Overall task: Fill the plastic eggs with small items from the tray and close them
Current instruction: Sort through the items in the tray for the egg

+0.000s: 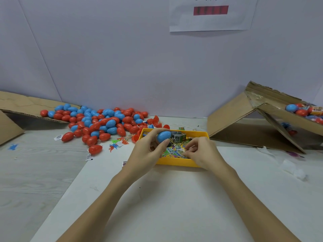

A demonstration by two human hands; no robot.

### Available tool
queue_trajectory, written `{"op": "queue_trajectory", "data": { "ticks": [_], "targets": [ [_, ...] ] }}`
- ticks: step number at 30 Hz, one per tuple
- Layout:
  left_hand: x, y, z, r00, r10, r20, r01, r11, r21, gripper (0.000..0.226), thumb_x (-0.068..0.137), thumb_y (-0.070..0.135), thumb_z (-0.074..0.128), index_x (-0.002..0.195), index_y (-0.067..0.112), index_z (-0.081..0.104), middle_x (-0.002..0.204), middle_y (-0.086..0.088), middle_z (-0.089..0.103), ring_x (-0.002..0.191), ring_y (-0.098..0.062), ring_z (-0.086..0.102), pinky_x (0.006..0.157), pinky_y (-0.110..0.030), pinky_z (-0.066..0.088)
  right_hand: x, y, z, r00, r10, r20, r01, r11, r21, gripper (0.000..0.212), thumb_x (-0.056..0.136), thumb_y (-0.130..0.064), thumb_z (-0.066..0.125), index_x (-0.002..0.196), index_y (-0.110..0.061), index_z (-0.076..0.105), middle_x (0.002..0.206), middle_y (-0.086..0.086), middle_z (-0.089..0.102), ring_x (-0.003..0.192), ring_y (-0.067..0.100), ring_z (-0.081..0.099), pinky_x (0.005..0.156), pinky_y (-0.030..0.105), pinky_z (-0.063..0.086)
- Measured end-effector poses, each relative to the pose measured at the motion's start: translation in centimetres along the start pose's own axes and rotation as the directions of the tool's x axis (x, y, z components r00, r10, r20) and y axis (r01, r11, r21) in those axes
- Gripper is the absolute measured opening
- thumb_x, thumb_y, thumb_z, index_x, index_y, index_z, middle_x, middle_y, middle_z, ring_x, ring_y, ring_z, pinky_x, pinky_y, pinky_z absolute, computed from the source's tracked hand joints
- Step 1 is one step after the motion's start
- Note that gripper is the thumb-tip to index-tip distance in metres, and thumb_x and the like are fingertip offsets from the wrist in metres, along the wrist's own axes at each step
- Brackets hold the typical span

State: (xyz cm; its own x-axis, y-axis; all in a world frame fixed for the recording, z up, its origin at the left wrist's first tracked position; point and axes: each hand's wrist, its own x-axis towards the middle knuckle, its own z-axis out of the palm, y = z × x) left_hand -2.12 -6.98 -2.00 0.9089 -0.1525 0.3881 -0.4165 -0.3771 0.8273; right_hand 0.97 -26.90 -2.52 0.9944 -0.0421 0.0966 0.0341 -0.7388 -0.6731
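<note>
Holding a blue egg (163, 136) above the yellow tray's (176, 162) left edge, left hand (148, 152) grips; right hand (202, 153) pinches packets (172, 151).

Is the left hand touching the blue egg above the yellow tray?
Touching. The head view shows the left hand gripping the blue egg, fingers and thumb curled around it.

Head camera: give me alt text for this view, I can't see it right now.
A person's left hand holds a blue egg over a yellow tray of small packets while the right hand picks among them. A pile of red and blue eggs lies to the left; cardboard box at right.
</note>
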Motion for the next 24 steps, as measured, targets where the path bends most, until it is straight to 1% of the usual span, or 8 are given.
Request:
{"op": "queue_trajectory", "data": {
  "ticks": [2,5,11,13,15,17,19,24],
  "targets": [
    [0.0,0.0,0.0,1.000,0.000,-0.001,0.000,1.000,0.010,0.031,0.102,0.024,0.062,0.132,0.022,0.060,0.101,-0.003,0.067,0.087,-0.025,0.068,0.078,-0.050,0.058,0.0,0.2,0.1,1.000,-0.003,-0.010,0.003,1.000,0.017,0.014,0.091,-0.017,0.078,0.103,-0.014,0.073,0.076,-0.005,0.068,0.076,0.010,0.064,0.071,0.023,0.051],
    [0.0,0.0,-0.1,1.000,0.009,-0.012,-0.009,1.000,0.016,0.031,0.101,0.025,0.062,0.132,0.022,0.060,0.101,-0.002,0.069,0.088,-0.022,0.069,0.081,-0.046,0.058,-0.3,0.3,0.3,0.998,-0.050,-0.038,0.051,0.999,0.019,0.003,0.094,-0.014,0.073,0.096,-0.016,0.075,0.082,-0.005,0.067,0.074,0.008,0.059,0.064,0.016,0.045],
    [0.3,-0.4,0.1,0.996,0.056,-0.067,-0.049,0.993,0.108,0.028,0.101,0.031,0.061,0.128,0.022,0.067,0.115,0.011,0.065,0.106,-0.007,0.059,0.080,-0.011,0.047,-1.0,0.8,0.1,0.976,-0.112,-0.185,0.151,0.966,0.210,0.004,0.093,-0.018,0.074,0.092,-0.021,0.077,0.078,-0.011,0.066,0.068,0.003,0.057,0.058,0.009,0.040],
    [0.3,-0.5,0.1,0.997,0.055,-0.061,-0.048,0.993,0.105,0.031,0.101,0.026,0.062,0.132,0.023,0.064,0.121,0.011,0.064,0.111,-0.008,0.060,0.087,-0.014,0.050,-1.0,0.8,-0.2,0.976,-0.099,-0.193,0.154,0.943,0.294,0.005,0.093,-0.018,0.073,0.092,-0.021,0.077,0.081,-0.008,0.069,0.073,0.006,0.061,0.062,0.015,0.047],
    [0.2,-0.4,0.1,0.998,0.061,-0.035,-0.060,0.997,0.042,0.035,0.103,0.018,0.059,0.136,0.029,0.059,0.123,0.011,0.065,0.108,-0.013,0.066,0.090,-0.026,0.056,-1.0,0.8,-0.3,0.977,-0.085,-0.196,0.151,0.923,0.353,0.004,0.094,-0.018,0.072,0.094,-0.020,0.075,0.086,-0.006,0.073,0.083,0.009,0.068,0.072,0.024,0.055],
    [0.1,-0.2,0.2,0.995,0.092,-0.030,-0.091,0.995,0.027,0.032,0.105,0.011,0.055,0.128,0.033,0.061,0.116,0.009,0.065,0.096,-0.017,0.070,0.085,-0.035,0.060,-1.2,0.7,-0.3,0.976,-0.084,-0.202,0.159,0.906,0.393,0.002,0.095,-0.019,0.072,0.095,-0.019,0.073,0.085,-0.005,0.074,0.082,0.008,0.070,0.074,0.028,0.058],
    [0.1,-0.2,0.4,0.993,0.108,-0.044,-0.105,0.992,0.075,0.025,0.104,0.008,0.054,0.116,0.025,0.069,0.113,0.005,0.062,0.096,-0.019,0.068,0.084,-0.039,0.059,-1.5,0.6,-0.2,0.970,-0.101,-0.221,0.184,0.898,0.400,0.001,0.095,-0.019,0.072,0.096,-0.020,0.072,0.084,-0.005,0.074,0.081,0.006,0.070,0.072,0.027,0.057],
    [0.0,-0.3,1.1,0.989,0.135,-0.065,-0.126,0.983,0.133,0.016,0.099,0.015,0.064,0.107,0.025,0.074,0.110,0.011,0.056,0.106,-0.005,0.058,0.084,-0.024,0.056,-2.2,0.1,0.4,0.947,-0.197,-0.255,0.270,0.916,0.296,0.006,0.093,-0.016,0.074,0.096,-0.020,0.071,0.091,-0.011,0.072,0.088,-0.003,0.067,0.068,0.010,0.050]
  ]
}}
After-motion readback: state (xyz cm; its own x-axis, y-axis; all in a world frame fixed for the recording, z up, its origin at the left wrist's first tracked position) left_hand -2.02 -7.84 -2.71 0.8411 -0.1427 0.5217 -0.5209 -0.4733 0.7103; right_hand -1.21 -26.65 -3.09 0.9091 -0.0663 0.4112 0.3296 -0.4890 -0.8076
